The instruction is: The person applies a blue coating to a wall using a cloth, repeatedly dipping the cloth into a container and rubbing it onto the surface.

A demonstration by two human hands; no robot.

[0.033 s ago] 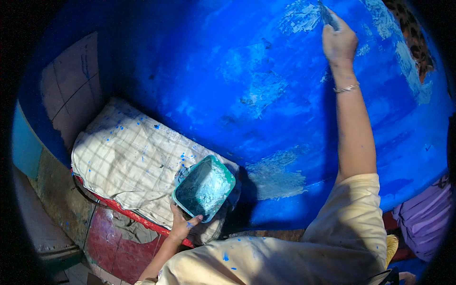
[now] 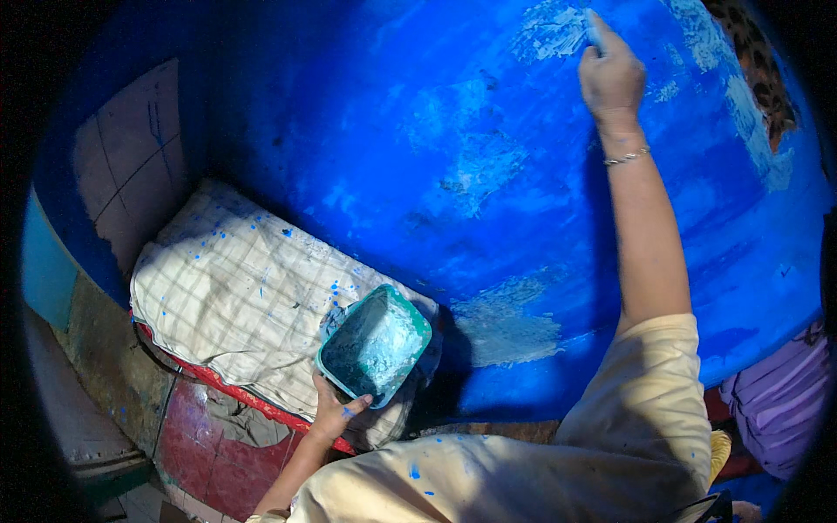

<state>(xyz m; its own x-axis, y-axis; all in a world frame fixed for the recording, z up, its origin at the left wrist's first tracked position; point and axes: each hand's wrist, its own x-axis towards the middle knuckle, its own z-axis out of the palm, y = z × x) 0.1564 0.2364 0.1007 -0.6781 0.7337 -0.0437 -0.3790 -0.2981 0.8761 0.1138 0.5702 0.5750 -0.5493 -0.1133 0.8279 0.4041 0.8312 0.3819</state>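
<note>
My left hand (image 2: 338, 412) grips the lower edge of a green plastic tub (image 2: 420, 329), thumb on its rim. Pale blue-white paste coats the inside of the tub. My right hand (image 2: 613, 80) is stretched up to the blue wall (image 2: 366, 174), closed round a putty knife that is mostly hidden behind it, with the index finger pointing along it. The fingertip lies beside a rough patch of pale paste (image 2: 551, 30) near the top of the wall. More pale patches mark the wall at its middle and low down.
A cushion or seat under a paint-spotted checked cloth (image 2: 235, 270) with a red edge stands at left, below the tub. Bare tiles (image 2: 131, 157) show in the wall at far left. Purple fabric (image 2: 780, 401) hangs at right, and patterned brown fabric (image 2: 754, 61) shows at upper right.
My right hand has shifted slightly left and turned, so the grey blade visible before is now mostly hidden. My left hand and the tub have stayed in place.
</note>
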